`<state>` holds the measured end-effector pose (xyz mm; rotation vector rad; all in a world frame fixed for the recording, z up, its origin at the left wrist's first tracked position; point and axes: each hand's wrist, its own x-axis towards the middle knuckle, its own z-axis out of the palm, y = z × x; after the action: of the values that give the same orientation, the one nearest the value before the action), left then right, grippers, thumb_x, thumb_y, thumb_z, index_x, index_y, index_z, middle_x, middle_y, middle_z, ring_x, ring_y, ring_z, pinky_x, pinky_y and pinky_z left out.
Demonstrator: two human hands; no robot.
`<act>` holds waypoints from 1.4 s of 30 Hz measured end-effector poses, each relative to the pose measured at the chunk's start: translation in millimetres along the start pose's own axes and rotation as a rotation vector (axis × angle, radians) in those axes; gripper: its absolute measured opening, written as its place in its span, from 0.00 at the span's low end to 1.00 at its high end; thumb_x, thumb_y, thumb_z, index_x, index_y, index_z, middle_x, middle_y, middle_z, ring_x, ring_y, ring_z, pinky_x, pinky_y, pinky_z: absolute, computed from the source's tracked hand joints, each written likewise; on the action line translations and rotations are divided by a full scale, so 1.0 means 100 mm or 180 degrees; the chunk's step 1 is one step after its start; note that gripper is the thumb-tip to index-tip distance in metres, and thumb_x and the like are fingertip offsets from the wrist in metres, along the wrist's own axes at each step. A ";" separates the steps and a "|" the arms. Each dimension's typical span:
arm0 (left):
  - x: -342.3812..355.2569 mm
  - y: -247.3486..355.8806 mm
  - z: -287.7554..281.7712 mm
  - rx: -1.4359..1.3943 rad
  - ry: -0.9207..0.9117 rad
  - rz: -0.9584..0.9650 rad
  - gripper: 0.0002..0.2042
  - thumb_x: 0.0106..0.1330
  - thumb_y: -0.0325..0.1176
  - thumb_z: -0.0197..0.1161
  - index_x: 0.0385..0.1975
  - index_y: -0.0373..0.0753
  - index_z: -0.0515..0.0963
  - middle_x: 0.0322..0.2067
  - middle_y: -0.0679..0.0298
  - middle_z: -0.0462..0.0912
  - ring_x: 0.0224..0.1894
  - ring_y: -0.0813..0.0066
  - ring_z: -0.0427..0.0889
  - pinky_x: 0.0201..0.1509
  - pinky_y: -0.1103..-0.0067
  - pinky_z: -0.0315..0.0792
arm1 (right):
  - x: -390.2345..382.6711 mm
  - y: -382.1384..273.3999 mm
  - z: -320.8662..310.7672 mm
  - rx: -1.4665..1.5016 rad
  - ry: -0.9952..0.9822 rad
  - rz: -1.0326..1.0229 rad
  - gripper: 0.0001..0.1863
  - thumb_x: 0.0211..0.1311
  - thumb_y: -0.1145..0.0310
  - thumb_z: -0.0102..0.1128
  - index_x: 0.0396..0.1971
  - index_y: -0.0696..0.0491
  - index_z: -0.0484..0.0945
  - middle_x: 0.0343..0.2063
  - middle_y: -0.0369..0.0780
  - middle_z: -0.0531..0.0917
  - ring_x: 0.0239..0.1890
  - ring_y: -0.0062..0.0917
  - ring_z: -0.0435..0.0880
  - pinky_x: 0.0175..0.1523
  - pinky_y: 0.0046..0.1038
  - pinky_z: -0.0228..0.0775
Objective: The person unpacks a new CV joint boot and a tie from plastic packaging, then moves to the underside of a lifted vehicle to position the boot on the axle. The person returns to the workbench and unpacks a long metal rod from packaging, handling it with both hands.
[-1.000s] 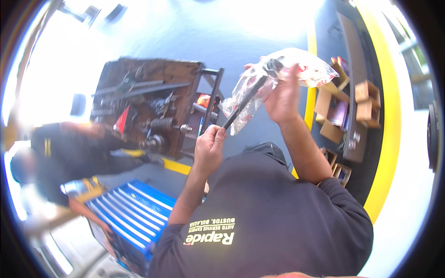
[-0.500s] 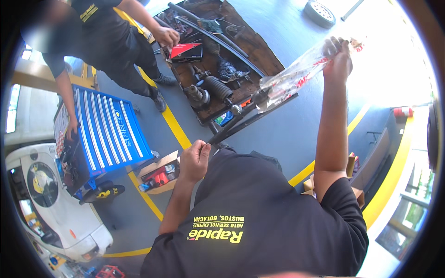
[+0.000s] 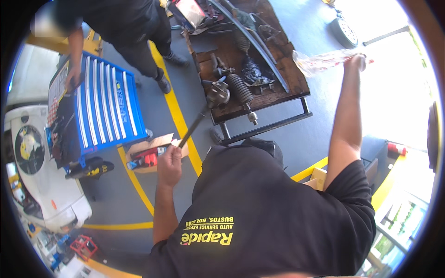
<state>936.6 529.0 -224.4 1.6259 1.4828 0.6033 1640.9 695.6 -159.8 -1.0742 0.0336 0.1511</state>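
My left hand (image 3: 169, 167) is closed around the near end of a dark metal rod (image 3: 192, 131). The rod slants up and away to the right, and its far end comes close to a round metal part (image 3: 218, 95) on the bench, where I cannot tell whether they touch. Out to the far right, my raised right hand (image 3: 356, 62) grips a clear plastic sleeve (image 3: 317, 64) with red print, which hangs loose and looks flattened. On the worn wooden bench top (image 3: 289, 78) lie a coil spring (image 3: 240, 88) and a crumpled black plastic wrapping (image 3: 254, 74).
A co-worker's hand (image 3: 74, 78) rests at the blue tool cabinet (image 3: 104, 102) on the left. An open cardboard box (image 3: 160, 140) with red items stands on the floor. Behind the cabinet is a white car (image 3: 51, 185); a wheel (image 3: 344, 32) lies at the far right.
The rod's far end has come out of the plastic sleeve. My left hand has drawn left with the rod, while my right hand has moved slightly right with the sleeve. The co-worker's other hand left the box.
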 end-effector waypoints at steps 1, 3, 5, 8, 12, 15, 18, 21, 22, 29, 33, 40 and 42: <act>-0.02 -0.06 -0.01 -0.0155 0.0079 -0.0099 0.17 0.83 0.40 0.54 0.31 0.36 0.75 0.17 0.64 0.70 0.20 0.76 0.69 0.26 0.71 0.60 | 0.04 0.05 0.03 0.0001 -0.0379 0.0133 0.12 0.82 0.62 0.50 0.41 0.54 0.76 0.35 0.38 0.81 0.38 0.25 0.84 0.38 0.28 0.78; -0.05 -0.12 0.01 -0.0707 0.0180 -0.0274 0.18 0.85 0.40 0.50 0.31 0.39 0.74 0.18 0.75 0.62 0.22 0.87 0.59 0.26 0.78 0.52 | 0.03 0.25 0.14 0.0070 -0.1230 0.0003 0.12 0.82 0.61 0.50 0.40 0.52 0.76 0.32 0.37 0.80 0.32 0.23 0.81 0.34 0.27 0.74; -0.09 -0.08 0.11 -0.1221 0.0291 -0.0254 0.17 0.86 0.40 0.49 0.32 0.40 0.74 0.20 0.76 0.63 0.23 0.88 0.59 0.27 0.80 0.52 | -0.05 0.57 0.25 0.0095 -0.1706 0.0127 0.11 0.81 0.62 0.51 0.40 0.53 0.76 0.28 0.35 0.78 0.27 0.21 0.77 0.30 0.26 0.69; -0.21 0.15 0.32 -0.1707 0.0411 -0.0320 0.16 0.86 0.41 0.49 0.33 0.41 0.74 0.23 0.76 0.65 0.24 0.89 0.58 0.29 0.82 0.52 | -0.12 0.95 0.34 -0.0463 -0.2219 0.0155 0.10 0.80 0.63 0.53 0.42 0.54 0.78 0.28 0.35 0.77 0.24 0.21 0.75 0.29 0.26 0.68; -0.44 0.52 0.58 -0.1783 0.0623 -0.0274 0.17 0.86 0.43 0.52 0.34 0.40 0.75 0.24 0.76 0.67 0.25 0.88 0.61 0.29 0.82 0.53 | -0.08 1.09 0.35 -0.1014 -0.2652 0.0243 0.13 0.75 0.66 0.56 0.50 0.59 0.77 0.32 0.38 0.81 0.29 0.24 0.80 0.41 0.31 0.77; -0.61 0.72 0.87 -0.1848 0.0809 -0.0192 0.16 0.85 0.44 0.54 0.35 0.40 0.77 0.25 0.75 0.71 0.25 0.88 0.63 0.30 0.84 0.55 | 0.04 1.06 0.32 -0.1087 -0.3014 0.0543 0.20 0.72 0.68 0.57 0.59 0.60 0.73 0.41 0.43 0.87 0.36 0.27 0.87 0.46 0.32 0.80; -0.83 0.85 1.16 -0.1728 0.0959 -0.0200 0.16 0.83 0.43 0.57 0.36 0.38 0.78 0.25 0.74 0.74 0.26 0.88 0.65 0.30 0.84 0.57 | 0.13 1.17 0.30 -0.0873 -0.3519 0.0688 0.18 0.73 0.72 0.56 0.60 0.59 0.75 0.42 0.41 0.87 0.40 0.26 0.88 0.49 0.32 0.82; -1.06 0.92 1.47 -0.1268 0.1625 -0.0341 0.14 0.79 0.41 0.61 0.35 0.37 0.78 0.26 0.74 0.75 0.28 0.89 0.66 0.31 0.84 0.58 | 0.17 1.40 0.27 -0.1350 -0.3779 0.0556 0.20 0.68 0.68 0.63 0.57 0.61 0.79 0.46 0.42 0.88 0.41 0.25 0.87 0.51 0.31 0.80; -1.12 0.93 1.54 -0.1163 0.1711 -0.0313 0.13 0.78 0.40 0.62 0.35 0.36 0.78 0.26 0.74 0.75 0.28 0.89 0.66 0.31 0.83 0.58 | 0.18 1.47 0.26 -0.1689 -0.3622 0.0657 0.21 0.67 0.68 0.64 0.57 0.61 0.79 0.46 0.41 0.88 0.42 0.24 0.87 0.52 0.30 0.79; -1.36 0.93 1.70 -0.0536 0.2047 -0.0278 0.10 0.75 0.33 0.63 0.33 0.34 0.77 0.24 0.73 0.74 0.28 0.88 0.66 0.30 0.81 0.58 | 0.25 1.16 0.21 -0.1565 -0.3324 -0.0342 0.29 0.68 0.79 0.65 0.68 0.61 0.67 0.45 0.41 0.88 0.44 0.23 0.89 0.51 0.27 0.82; -1.35 0.86 1.68 -0.0424 0.2134 -0.0257 0.10 0.75 0.32 0.64 0.32 0.34 0.77 0.23 0.74 0.72 0.27 0.87 0.65 0.29 0.80 0.58 | 0.34 0.78 0.35 -0.0995 -0.3433 -0.0743 0.27 0.71 0.79 0.65 0.67 0.61 0.68 0.45 0.42 0.89 0.43 0.23 0.89 0.49 0.27 0.82; -1.17 0.62 1.44 -0.0389 0.2035 -0.0234 0.10 0.77 0.32 0.63 0.31 0.35 0.77 0.23 0.74 0.72 0.26 0.87 0.65 0.29 0.80 0.56 | 0.25 0.46 0.40 0.0064 -0.3303 -0.0373 0.17 0.77 0.69 0.51 0.62 0.55 0.70 0.37 0.40 0.83 0.35 0.23 0.83 0.44 0.27 0.77; -1.12 0.56 1.37 -0.0456 0.2005 -0.0247 0.10 0.77 0.31 0.62 0.31 0.35 0.76 0.23 0.74 0.72 0.26 0.88 0.65 0.29 0.80 0.56 | 0.16 0.32 0.35 0.0078 -0.3236 -0.0495 0.18 0.77 0.67 0.53 0.63 0.50 0.68 0.33 0.35 0.78 0.34 0.21 0.79 0.42 0.27 0.74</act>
<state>1057.8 388.3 -231.8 1.3160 1.8800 1.2249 1650.9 743.0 -172.7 -0.8718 -0.9554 0.5372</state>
